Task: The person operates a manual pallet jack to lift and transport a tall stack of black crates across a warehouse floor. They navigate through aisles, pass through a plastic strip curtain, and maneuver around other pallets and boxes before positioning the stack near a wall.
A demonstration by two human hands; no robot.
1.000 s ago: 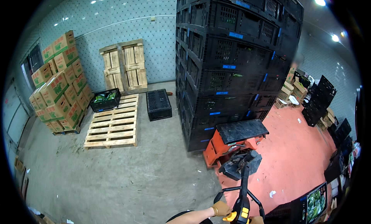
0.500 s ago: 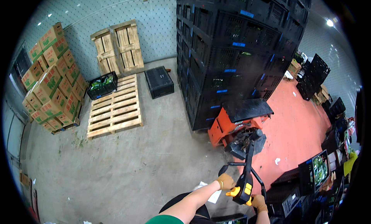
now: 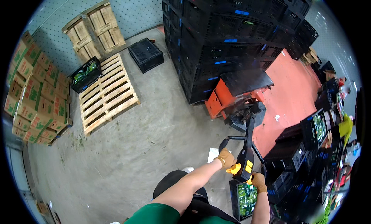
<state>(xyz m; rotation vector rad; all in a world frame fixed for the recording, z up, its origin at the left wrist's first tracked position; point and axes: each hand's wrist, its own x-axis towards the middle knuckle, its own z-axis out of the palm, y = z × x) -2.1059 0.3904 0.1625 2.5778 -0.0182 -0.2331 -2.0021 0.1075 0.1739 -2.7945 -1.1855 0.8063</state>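
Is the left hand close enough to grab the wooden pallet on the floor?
Probably not. The left hand is gripping the pallet jack handle, and the wooden pallet lies far off across bare concrete floor.

I'm in a produce warehouse: tall stacked black plastic crates, empty wooden pallets (some leaning upright), stacked cardboard boxes, bare concrete floor.

Empty wooden pallet is laid flat on the concrete floor. Two more pallets are leaned against the wall. Cardboard boxes are stacked at left. One black crate is overturned; another crate with greens is set on the pallet's far end.
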